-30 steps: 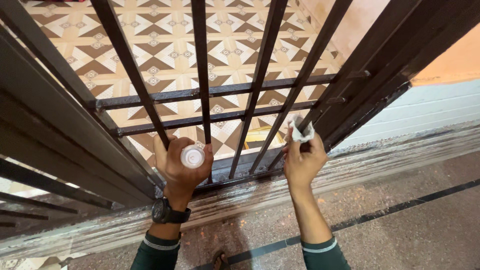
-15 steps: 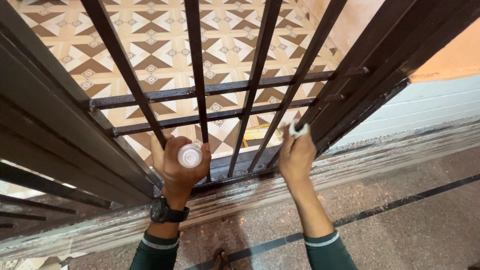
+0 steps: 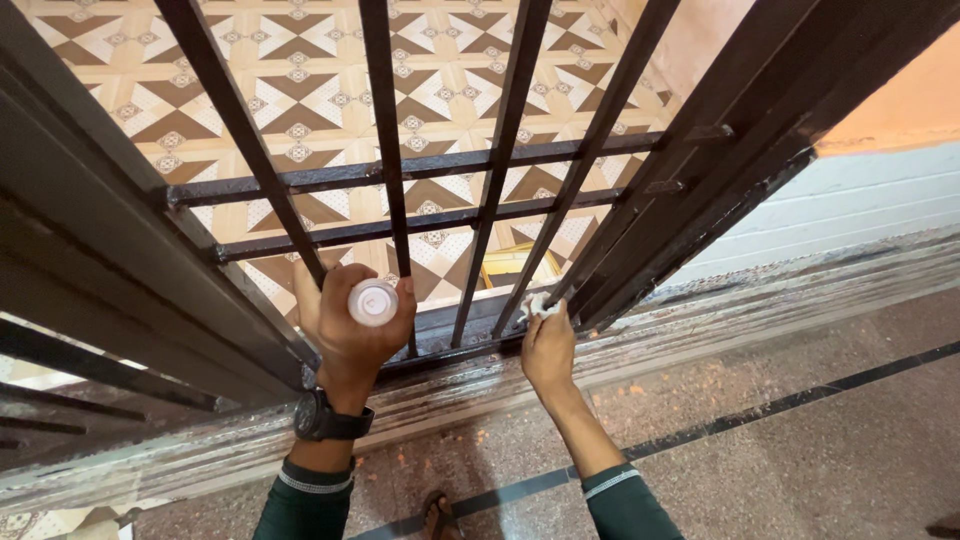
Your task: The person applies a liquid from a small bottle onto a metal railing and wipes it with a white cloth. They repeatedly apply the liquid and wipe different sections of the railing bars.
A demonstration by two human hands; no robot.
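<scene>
while left hand (image 3: 350, 330) grips a round white bottle (image 3: 373, 302), right hand (image 3: 548, 345) presses crumpled cloth (image 3: 540, 305) against ridged iron bar (image 3: 560, 240).

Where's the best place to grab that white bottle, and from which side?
Probably around its round body, just below the white cap, as the left hand does now. The bottle points cap-up toward the camera, so fingers wrap its sides from behind. The gate bars stand close in front, so coming from the near side looks easiest.

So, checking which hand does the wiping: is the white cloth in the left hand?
No, the right hand presses the cloth to a bar.
</scene>
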